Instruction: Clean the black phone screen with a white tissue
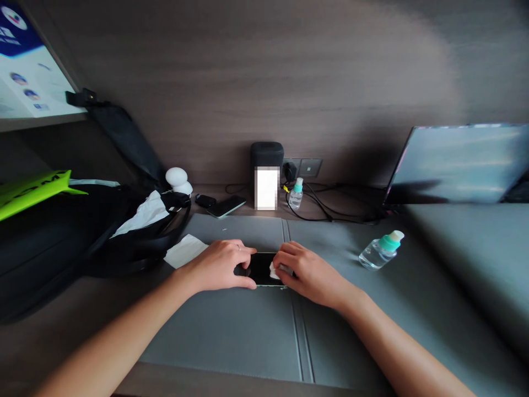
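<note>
A dark smartphone (pixel 261 266) lies lengthwise on the grey desk mat (pixel 231 325), its black glass side up. My left hand (pixel 226 266) grips the phone's left end, thumb along the near edge and fingers at the far edge. A ring shows on one finger. Pinched in my right hand (pixel 308 273) is a crumpled white tissue (pixel 273 270), pressed against the right part of the screen. Those fingers hide the phone's right end. Beyond my left wrist lies a flat white tissue (pixel 187 249). To the right, a transparent spray bottle (pixel 378 252) with a teal collar rests tilted on the mat.
Along the wall stand a black speaker (pixel 266 150), a small bottle (pixel 296 196) and cables (pixel 326 209). Another phone (pixel 227 205) and a white rounded object (pixel 177 177) sit back left. A black bag (pixel 70 237) fills the left; a laptop (pixel 458 165) stands right.
</note>
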The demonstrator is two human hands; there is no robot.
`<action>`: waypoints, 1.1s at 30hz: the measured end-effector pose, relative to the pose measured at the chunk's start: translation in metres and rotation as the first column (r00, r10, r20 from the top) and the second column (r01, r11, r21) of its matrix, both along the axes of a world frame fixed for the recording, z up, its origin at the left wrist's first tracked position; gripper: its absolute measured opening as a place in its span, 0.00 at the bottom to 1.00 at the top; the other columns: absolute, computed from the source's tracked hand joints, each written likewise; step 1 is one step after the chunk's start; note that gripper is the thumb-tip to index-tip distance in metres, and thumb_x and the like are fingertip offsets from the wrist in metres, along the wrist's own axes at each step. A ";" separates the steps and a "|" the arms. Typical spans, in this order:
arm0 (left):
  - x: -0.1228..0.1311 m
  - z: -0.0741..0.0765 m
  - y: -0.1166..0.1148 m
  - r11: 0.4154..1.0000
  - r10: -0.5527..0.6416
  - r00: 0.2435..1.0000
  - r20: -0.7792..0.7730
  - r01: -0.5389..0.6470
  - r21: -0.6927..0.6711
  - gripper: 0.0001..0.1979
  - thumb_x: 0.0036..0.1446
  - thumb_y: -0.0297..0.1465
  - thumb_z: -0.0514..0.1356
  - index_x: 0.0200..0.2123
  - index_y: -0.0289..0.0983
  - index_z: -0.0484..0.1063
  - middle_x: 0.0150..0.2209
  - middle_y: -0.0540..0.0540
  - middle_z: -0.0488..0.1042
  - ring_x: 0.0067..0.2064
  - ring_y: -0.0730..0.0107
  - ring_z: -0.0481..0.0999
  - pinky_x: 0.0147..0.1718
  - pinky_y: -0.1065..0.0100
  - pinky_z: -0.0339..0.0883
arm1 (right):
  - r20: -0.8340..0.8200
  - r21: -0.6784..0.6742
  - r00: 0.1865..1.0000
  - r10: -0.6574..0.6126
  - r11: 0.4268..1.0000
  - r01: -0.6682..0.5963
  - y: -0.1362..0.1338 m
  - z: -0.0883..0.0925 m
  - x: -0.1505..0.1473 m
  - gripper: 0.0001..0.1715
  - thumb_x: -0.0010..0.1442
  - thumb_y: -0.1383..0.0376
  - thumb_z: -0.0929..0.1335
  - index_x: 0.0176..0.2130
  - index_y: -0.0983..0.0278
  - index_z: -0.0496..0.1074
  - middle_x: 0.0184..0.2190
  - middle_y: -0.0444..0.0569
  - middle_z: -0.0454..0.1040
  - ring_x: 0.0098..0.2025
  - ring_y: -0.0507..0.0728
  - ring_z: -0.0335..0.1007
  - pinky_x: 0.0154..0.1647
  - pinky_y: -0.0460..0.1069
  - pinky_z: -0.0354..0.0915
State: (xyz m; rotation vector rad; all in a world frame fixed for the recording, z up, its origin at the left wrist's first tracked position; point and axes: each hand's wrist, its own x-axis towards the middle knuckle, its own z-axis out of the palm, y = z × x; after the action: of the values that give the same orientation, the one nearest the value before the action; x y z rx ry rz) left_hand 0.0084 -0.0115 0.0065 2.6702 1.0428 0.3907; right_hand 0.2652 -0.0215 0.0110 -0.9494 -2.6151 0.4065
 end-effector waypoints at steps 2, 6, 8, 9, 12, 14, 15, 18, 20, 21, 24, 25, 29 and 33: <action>0.000 0.001 -0.001 1.000 0.005 1.000 0.000 -0.005 -0.010 0.15 0.50 0.42 0.70 0.27 0.38 0.71 0.51 0.43 0.78 0.44 0.58 0.78 0.40 0.61 0.70 | -0.007 0.003 1.000 0.017 1.000 -0.017 0.001 0.000 0.000 0.07 0.67 0.68 0.64 0.37 0.63 0.71 0.35 0.49 0.69 0.39 0.56 0.65 0.40 0.50 0.62; 0.000 0.002 -0.001 0.999 0.028 1.000 0.005 -0.028 -0.034 0.15 0.50 0.41 0.70 0.27 0.38 0.70 0.52 0.44 0.77 0.45 0.58 0.77 0.41 0.62 0.69 | -0.023 0.013 0.999 -0.023 1.000 0.023 0.004 -0.001 0.004 0.07 0.67 0.68 0.63 0.37 0.62 0.71 0.35 0.48 0.70 0.39 0.56 0.64 0.43 0.52 0.61; 0.000 0.001 -0.001 0.999 0.031 0.999 0.016 -0.030 -0.045 0.15 0.49 0.40 0.71 0.26 0.38 0.70 0.52 0.45 0.77 0.45 0.59 0.77 0.41 0.62 0.69 | -0.023 0.003 0.999 -0.037 0.999 0.037 0.004 -0.001 0.005 0.07 0.67 0.68 0.63 0.37 0.62 0.70 0.36 0.48 0.70 0.40 0.56 0.64 0.42 0.51 0.62; 0.000 0.001 0.000 0.998 0.029 0.999 0.021 -0.028 -0.050 0.15 0.49 0.40 0.71 0.26 0.38 0.70 0.51 0.46 0.78 0.45 0.59 0.77 0.41 0.62 0.69 | -0.021 -0.001 0.999 -0.038 0.999 0.038 0.004 -0.002 0.005 0.07 0.67 0.67 0.63 0.38 0.62 0.70 0.36 0.48 0.70 0.40 0.57 0.64 0.42 0.51 0.62; -0.001 -0.001 0.001 0.999 0.024 0.999 0.022 -0.023 -0.049 0.15 0.49 0.41 0.71 0.27 0.39 0.71 0.51 0.45 0.78 0.45 0.59 0.77 0.41 0.63 0.69 | -0.012 0.007 0.999 -0.052 0.999 0.052 0.003 -0.002 0.002 0.08 0.68 0.67 0.63 0.38 0.62 0.70 0.35 0.49 0.69 0.40 0.57 0.64 0.41 0.51 0.62; -0.001 -0.002 0.001 0.999 0.027 0.999 0.019 -0.026 -0.035 0.15 0.49 0.42 0.70 0.28 0.39 0.71 0.52 0.44 0.77 0.45 0.59 0.77 0.41 0.63 0.68 | -0.006 0.017 0.998 -0.061 0.998 0.061 0.002 -0.003 0.001 0.08 0.68 0.66 0.62 0.38 0.62 0.70 0.36 0.49 0.69 0.40 0.57 0.64 0.41 0.51 0.63; -0.001 -0.002 0.001 0.999 0.028 0.999 0.020 -0.027 -0.028 0.15 0.49 0.42 0.70 0.28 0.38 0.71 0.51 0.44 0.77 0.44 0.59 0.77 0.40 0.63 0.68 | -0.005 0.020 0.998 -0.064 0.998 0.064 0.002 -0.003 0.001 0.08 0.69 0.66 0.62 0.38 0.62 0.70 0.36 0.49 0.69 0.40 0.57 0.64 0.41 0.51 0.63; -0.001 -0.001 0.001 0.999 0.027 0.999 0.025 -0.026 -0.025 0.16 0.49 0.43 0.70 0.28 0.38 0.71 0.48 0.44 0.78 0.43 0.59 0.77 0.38 0.64 0.68 | -0.001 0.032 0.998 -0.067 0.997 0.067 0.001 -0.003 -0.001 0.08 0.69 0.66 0.62 0.38 0.62 0.70 0.35 0.49 0.69 0.40 0.57 0.64 0.40 0.51 0.63; 0.000 -0.001 0.001 0.999 0.024 0.999 0.022 -0.023 -0.028 0.16 0.49 0.43 0.70 0.28 0.38 0.70 0.46 0.44 0.78 0.42 0.59 0.78 0.37 0.64 0.68 | 0.003 0.054 0.998 -0.066 0.996 0.066 0.001 -0.003 -0.003 0.09 0.68 0.67 0.62 0.37 0.62 0.70 0.35 0.49 0.69 0.39 0.57 0.64 0.40 0.51 0.63; 0.000 -0.001 0.001 0.999 0.022 1.000 0.019 -0.021 -0.026 0.16 0.49 0.43 0.70 0.28 0.38 0.71 0.46 0.44 0.78 0.43 0.59 0.78 0.38 0.64 0.68 | 0.005 0.066 0.998 -0.062 0.996 0.062 0.000 -0.002 -0.003 0.09 0.68 0.67 0.62 0.37 0.62 0.70 0.35 0.49 0.69 0.39 0.57 0.64 0.40 0.51 0.63; -0.001 -0.002 0.001 0.999 0.029 1.000 0.006 -0.029 -0.015 0.17 0.49 0.44 0.70 0.32 0.39 0.72 0.47 0.44 0.78 0.44 0.58 0.78 0.39 0.63 0.69 | 0.003 0.084 0.999 -0.040 0.996 0.040 -0.001 -0.003 -0.004 0.08 0.68 0.68 0.62 0.38 0.62 0.71 0.35 0.49 0.69 0.39 0.57 0.64 0.41 0.52 0.63; -0.001 -0.002 0.001 0.999 0.037 0.999 0.000 -0.037 -0.013 0.17 0.49 0.45 0.70 0.33 0.39 0.72 0.46 0.43 0.78 0.44 0.57 0.78 0.39 0.63 0.69 | 0.003 0.082 0.999 -0.035 0.996 0.035 -0.001 -0.003 -0.005 0.08 0.68 0.67 0.62 0.38 0.62 0.71 0.36 0.49 0.69 0.39 0.57 0.64 0.41 0.52 0.63; 0.000 0.000 0.000 0.999 0.049 0.999 -0.013 -0.049 -0.016 0.19 0.49 0.45 0.70 0.38 0.40 0.73 0.44 0.44 0.78 0.43 0.57 0.78 0.39 0.62 0.70 | 0.000 0.081 0.999 -0.051 0.995 0.051 -0.001 -0.006 -0.012 0.09 0.68 0.67 0.62 0.37 0.63 0.70 0.35 0.49 0.69 0.38 0.57 0.64 0.40 0.52 0.63; 0.000 0.000 0.000 0.999 0.042 0.999 -0.024 -0.042 -0.003 0.19 0.49 0.46 0.70 0.39 0.40 0.74 0.44 0.44 0.78 0.43 0.56 0.78 0.40 0.62 0.70 | -0.002 0.100 1.000 -0.019 0.995 0.019 -0.002 -0.006 -0.021 0.10 0.68 0.68 0.62 0.36 0.64 0.70 0.35 0.50 0.69 0.38 0.56 0.64 0.41 0.51 0.63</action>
State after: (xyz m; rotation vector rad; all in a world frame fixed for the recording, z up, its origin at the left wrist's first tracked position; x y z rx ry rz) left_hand 0.0086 -0.0118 0.0067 2.6597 1.1075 0.3658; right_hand 0.2441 -0.0237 0.0050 -0.9404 -2.5963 0.2689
